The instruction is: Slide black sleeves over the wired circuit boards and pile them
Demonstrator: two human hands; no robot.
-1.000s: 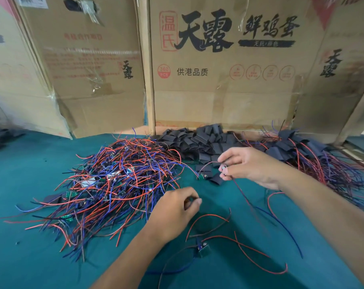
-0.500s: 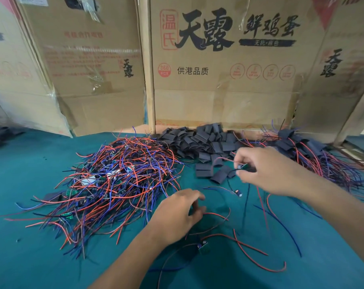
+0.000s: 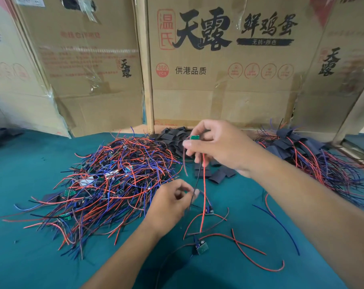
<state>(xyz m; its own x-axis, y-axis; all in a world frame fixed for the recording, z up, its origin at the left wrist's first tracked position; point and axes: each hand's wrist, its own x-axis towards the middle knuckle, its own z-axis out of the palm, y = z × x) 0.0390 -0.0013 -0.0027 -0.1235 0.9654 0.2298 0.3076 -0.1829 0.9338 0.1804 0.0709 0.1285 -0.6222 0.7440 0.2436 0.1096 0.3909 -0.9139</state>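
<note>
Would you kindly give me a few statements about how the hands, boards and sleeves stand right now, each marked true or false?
1. The right hand holds a green circuit board lifted above the table. True.
2. The left hand lies flat and open on the cloth. False: its fingers are curled and pinch the wires that hang from the lifted board.
3. The finished sleeved boards lie at the right. True.
4. The lifted board already wears a black sleeve. False: it is bare green.
5. The loose black sleeves lie at the near table edge. False: they lie at the far side, by the cardboard boxes.
</note>
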